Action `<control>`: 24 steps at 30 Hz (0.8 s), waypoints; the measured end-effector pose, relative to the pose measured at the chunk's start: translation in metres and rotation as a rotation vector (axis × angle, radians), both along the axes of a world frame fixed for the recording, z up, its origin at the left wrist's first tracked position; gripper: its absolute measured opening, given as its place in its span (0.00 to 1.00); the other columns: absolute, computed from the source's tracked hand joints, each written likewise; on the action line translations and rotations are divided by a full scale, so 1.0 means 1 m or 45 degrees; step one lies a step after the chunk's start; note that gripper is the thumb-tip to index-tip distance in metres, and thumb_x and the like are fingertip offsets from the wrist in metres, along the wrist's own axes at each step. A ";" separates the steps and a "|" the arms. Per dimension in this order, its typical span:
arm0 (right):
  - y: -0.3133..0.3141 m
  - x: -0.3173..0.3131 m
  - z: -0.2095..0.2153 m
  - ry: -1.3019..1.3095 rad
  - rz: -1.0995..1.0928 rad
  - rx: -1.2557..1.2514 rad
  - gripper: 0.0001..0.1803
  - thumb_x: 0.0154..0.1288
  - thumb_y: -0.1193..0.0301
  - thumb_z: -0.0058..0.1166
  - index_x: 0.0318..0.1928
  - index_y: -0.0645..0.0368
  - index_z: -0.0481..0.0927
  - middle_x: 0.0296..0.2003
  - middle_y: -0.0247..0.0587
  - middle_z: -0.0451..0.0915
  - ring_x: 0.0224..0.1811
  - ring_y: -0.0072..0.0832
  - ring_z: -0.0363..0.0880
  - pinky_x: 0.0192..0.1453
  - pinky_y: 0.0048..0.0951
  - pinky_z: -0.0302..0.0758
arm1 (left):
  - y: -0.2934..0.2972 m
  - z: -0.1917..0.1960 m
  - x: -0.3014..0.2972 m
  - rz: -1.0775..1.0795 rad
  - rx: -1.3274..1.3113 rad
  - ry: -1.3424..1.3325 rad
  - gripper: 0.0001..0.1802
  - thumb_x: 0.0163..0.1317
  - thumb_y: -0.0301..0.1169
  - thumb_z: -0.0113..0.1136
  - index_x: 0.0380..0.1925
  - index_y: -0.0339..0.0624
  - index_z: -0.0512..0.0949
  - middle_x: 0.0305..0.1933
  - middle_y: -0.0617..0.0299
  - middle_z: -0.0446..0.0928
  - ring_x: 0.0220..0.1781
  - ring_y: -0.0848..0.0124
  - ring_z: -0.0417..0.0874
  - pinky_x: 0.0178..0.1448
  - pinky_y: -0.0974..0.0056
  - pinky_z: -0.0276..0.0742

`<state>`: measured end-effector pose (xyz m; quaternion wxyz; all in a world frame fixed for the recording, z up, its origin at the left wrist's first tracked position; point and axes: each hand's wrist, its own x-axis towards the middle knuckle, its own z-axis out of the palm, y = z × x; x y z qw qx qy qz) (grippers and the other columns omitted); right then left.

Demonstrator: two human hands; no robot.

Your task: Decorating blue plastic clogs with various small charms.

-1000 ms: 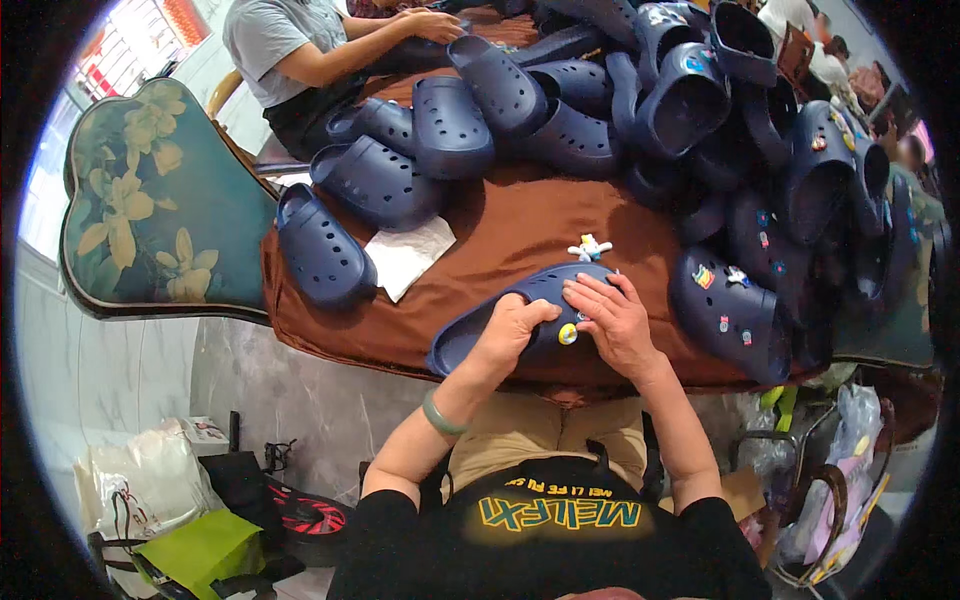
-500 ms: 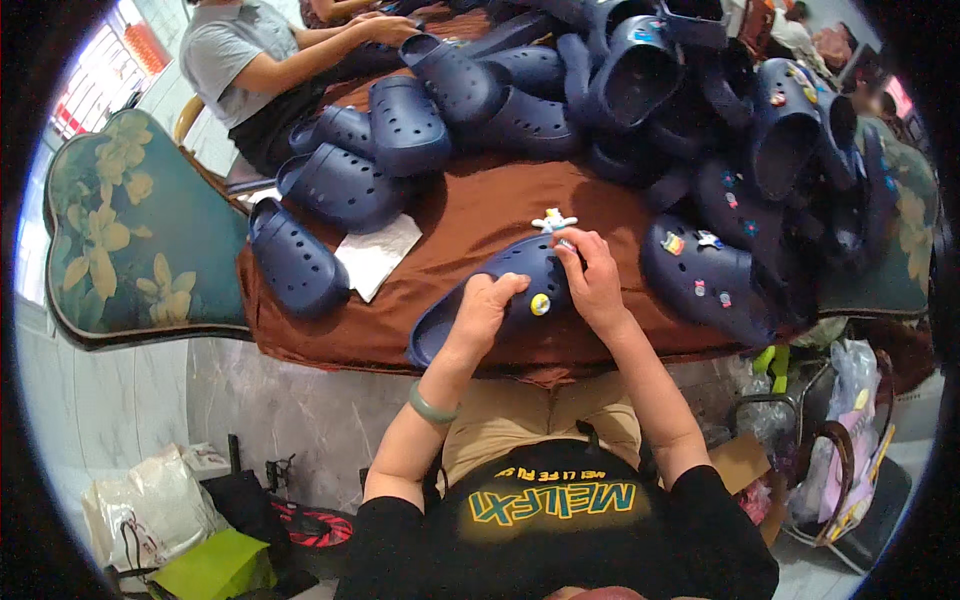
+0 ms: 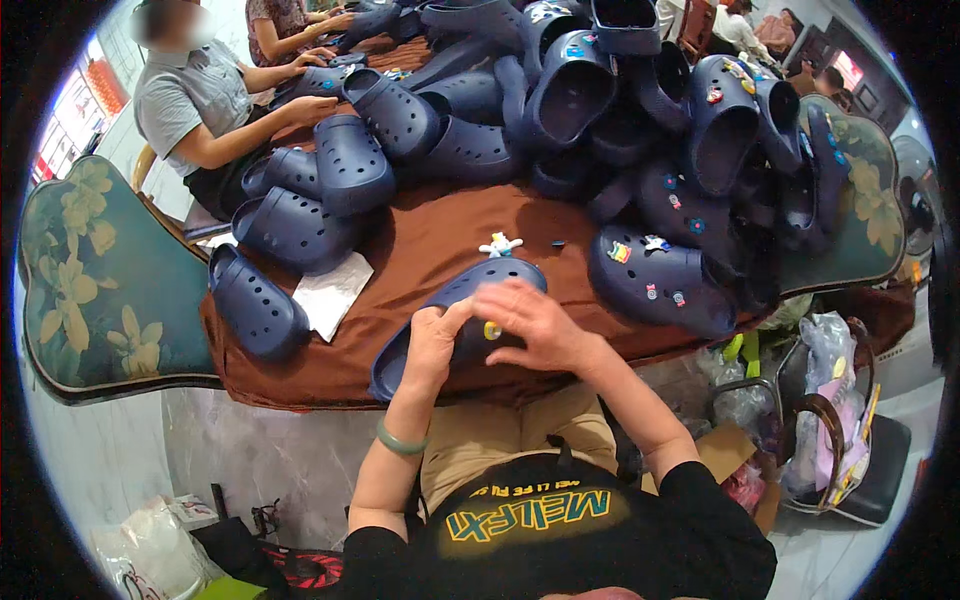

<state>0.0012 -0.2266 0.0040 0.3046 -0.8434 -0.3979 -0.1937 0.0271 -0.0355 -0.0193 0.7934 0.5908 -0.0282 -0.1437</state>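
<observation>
A navy blue foam clog (image 3: 468, 345) lies aslant near the table's front edge, its toe pointing away to the right. My left hand (image 3: 430, 345) grips the clog around its middle, thumb on top. Over its front part is my right hand (image 3: 535, 325), fingers stretched and thumb spread away, slightly smeared by motion. A round yellow-and-white charm (image 3: 492, 330) sits on the clog beneath the right hand. Just beyond the toe stands a white figure charm (image 3: 500, 245), and a small dark piece (image 3: 557, 243) lies to its right.
Several plain clogs (image 3: 355, 165) crowd the back left, with a white paper (image 3: 335, 295) beside them. Clogs with charms (image 3: 662, 280) are heaped on the right. A co-worker (image 3: 195, 110) sits at the far left. Chair backs (image 3: 110, 280) flank the brown-covered table (image 3: 420, 220).
My right hand has moved from the toe's right edge back across the clog's top, its fingers opening out. The view has shifted, so the scene sits further left.
</observation>
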 end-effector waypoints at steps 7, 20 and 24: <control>0.013 0.003 -0.034 -0.206 -0.169 0.135 0.29 0.53 0.66 0.65 0.56 0.58 0.75 0.56 0.42 0.76 0.59 0.37 0.75 0.63 0.39 0.70 | -0.007 0.013 -0.010 0.053 -0.111 -0.120 0.17 0.67 0.38 0.58 0.20 0.44 0.78 0.22 0.79 0.68 0.23 0.88 0.62 0.25 0.75 0.56; 0.042 0.029 -0.020 -0.094 -0.577 0.488 0.06 0.67 0.73 0.51 0.39 0.63 0.77 0.35 0.49 0.78 0.38 0.46 0.77 0.43 0.41 0.74 | -0.005 -0.004 0.000 0.142 0.148 -0.229 0.19 0.62 0.40 0.57 0.15 0.41 0.77 0.15 0.75 0.64 0.19 0.82 0.61 0.24 0.68 0.56; 0.012 0.031 -0.018 0.052 -0.666 0.517 0.11 0.66 0.73 0.52 0.48 0.61 0.77 0.41 0.49 0.78 0.46 0.44 0.76 0.51 0.41 0.71 | 0.005 0.004 -0.004 0.026 0.058 -0.004 0.18 0.62 0.39 0.58 0.16 0.41 0.78 0.15 0.75 0.65 0.19 0.82 0.62 0.24 0.69 0.56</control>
